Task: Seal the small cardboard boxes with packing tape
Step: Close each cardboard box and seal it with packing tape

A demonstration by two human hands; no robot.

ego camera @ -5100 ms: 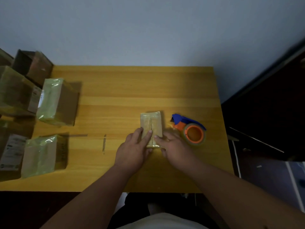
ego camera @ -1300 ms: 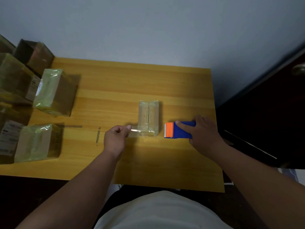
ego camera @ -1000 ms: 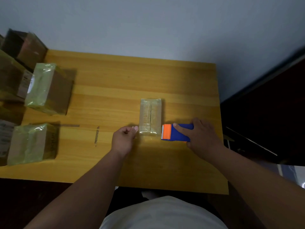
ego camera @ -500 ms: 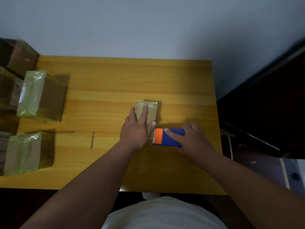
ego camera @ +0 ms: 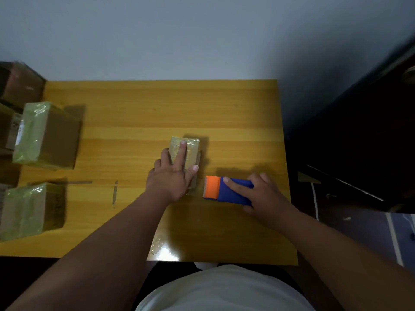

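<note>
Straight fingers of the left hand (ego camera: 170,178) press flat on the small taped box (ego camera: 187,149) at the table's (ego camera: 143,108) middle. Just right, the right hand (ego camera: 262,194) grips the blue-and-orange tape dispenser (ego camera: 221,190), index finger extended along its top. Taped boxes (ego camera: 45,135) sit far left.

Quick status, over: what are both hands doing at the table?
Left hand flat on small box. Right hand grips tape dispenser beside box. Nothing in the way.
</note>
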